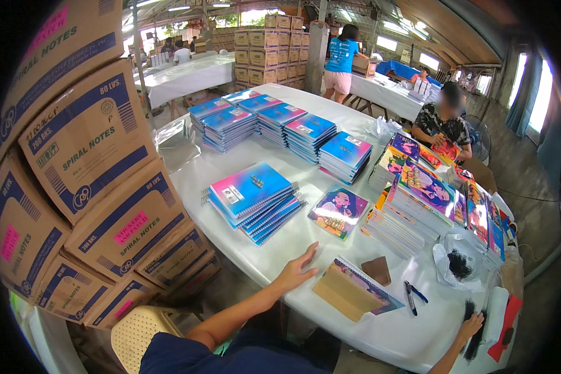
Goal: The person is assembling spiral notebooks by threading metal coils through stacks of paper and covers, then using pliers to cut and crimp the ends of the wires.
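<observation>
My left hand rests on the table's near edge, fingers spread, just left of an open notebook with a tan inner cover. My right hand is at the lower right, its fingers closed on black spiral coils that lie in a dark bundle. Right of the open notebook are a brown flat piece and pliers with dark blue handles. Beyond it lies a single notebook with a colourful cartoon cover.
Blue-pink spiral notebooks stand stacked on the white-covered table; cartoon-covered stacks are at right. A plastic bag holds black bits. Cartons rise at left above a cream chair. A co-worker sits across.
</observation>
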`<state>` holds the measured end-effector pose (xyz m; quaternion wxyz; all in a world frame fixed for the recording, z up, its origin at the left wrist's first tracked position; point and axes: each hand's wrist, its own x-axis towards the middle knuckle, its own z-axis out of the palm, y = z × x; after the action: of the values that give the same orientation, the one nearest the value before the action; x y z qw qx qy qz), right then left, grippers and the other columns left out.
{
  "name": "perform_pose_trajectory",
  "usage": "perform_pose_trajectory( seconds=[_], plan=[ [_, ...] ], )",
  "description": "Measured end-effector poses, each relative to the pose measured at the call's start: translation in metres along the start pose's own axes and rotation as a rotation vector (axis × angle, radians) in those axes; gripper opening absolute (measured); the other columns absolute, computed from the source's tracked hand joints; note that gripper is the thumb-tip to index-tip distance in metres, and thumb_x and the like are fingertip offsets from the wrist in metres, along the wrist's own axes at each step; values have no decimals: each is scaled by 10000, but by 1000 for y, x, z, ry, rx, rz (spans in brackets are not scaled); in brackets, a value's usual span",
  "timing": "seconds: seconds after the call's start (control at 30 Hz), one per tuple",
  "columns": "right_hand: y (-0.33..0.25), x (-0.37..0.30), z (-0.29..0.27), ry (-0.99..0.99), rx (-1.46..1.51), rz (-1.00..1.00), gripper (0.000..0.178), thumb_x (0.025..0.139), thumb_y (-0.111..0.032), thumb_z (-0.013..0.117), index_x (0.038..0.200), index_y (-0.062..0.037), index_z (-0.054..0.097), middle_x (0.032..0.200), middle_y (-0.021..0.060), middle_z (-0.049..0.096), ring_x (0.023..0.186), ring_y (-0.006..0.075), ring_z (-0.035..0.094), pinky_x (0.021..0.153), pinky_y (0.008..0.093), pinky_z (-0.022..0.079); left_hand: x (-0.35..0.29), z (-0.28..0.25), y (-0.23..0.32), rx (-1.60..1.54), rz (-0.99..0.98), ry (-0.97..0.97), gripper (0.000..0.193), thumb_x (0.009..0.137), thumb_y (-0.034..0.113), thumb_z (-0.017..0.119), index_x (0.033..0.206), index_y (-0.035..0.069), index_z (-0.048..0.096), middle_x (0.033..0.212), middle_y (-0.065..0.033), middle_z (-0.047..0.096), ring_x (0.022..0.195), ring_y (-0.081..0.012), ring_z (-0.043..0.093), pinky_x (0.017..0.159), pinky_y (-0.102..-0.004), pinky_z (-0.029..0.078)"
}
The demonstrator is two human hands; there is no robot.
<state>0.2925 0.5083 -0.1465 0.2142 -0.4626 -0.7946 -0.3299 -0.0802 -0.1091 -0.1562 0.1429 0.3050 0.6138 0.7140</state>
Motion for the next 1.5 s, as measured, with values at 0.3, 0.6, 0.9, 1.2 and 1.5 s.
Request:
perform_pose_trajectory(
  seconds=[0.3, 0.6, 0.9, 1.2, 1.5],
  plan=[
    [-49, -18, 2, -129, 251, 35, 262, 856, -43, 568, 1116, -6, 573, 1173, 191, 584, 1118, 356, 531, 903, 449, 440, -3, -7, 1, 31, -22, -5, 734, 893, -3, 592, 1509, 73, 200, 1547, -81, 270, 1387, -214, 331, 1154, -341, 242],
    [-33, -22, 13, 196, 304, -17, 429, 839, 30, 533, 1263, -23, 509, 1229, 200, 540, 1169, 365, 505, 976, 444, 412, 1, -5, 0, -60, -66, 8, 723, 894, -34, 572, 1509, 77, 209, 1539, -61, 286, 1384, -197, 336, 1146, -321, 251],
    [-39, -4, -18, 278, 13, -49, 352, 939, -274, 568, 1287, -225, 566, 1194, 116, 595, 1113, 286, 560, 883, 442, 457, 6, -5, -14, -199, -97, 109, 622, 916, 93, 617, 1458, 9, 323, 1531, -84, 307, 1354, -187, 375, 1114, -328, 300],
    [-174, -31, -274, -187, 1440, -126, 225, 838, 52, 634, 1036, -38, 691, 896, 53, 630, 783, 127, 575, 694, 241, 446, 41, 58, 145, 806, 657, 57, 684, 871, 206, 664, 1455, 33, 354, 1529, -151, 313, 1416, -340, 279, 1129, -467, 223],
    [-196, -51, -335, -361, 1622, -202, 199, 759, 3, 727, 947, -61, 708, 822, 18, 653, 741, 129, 571, 649, 267, 406, 41, 160, 133, 1278, 670, -400, 618, 838, 407, 635, 1373, 141, 475, 1412, -64, 477, 1334, -365, 381, 1068, -542, 312]
  ],
)
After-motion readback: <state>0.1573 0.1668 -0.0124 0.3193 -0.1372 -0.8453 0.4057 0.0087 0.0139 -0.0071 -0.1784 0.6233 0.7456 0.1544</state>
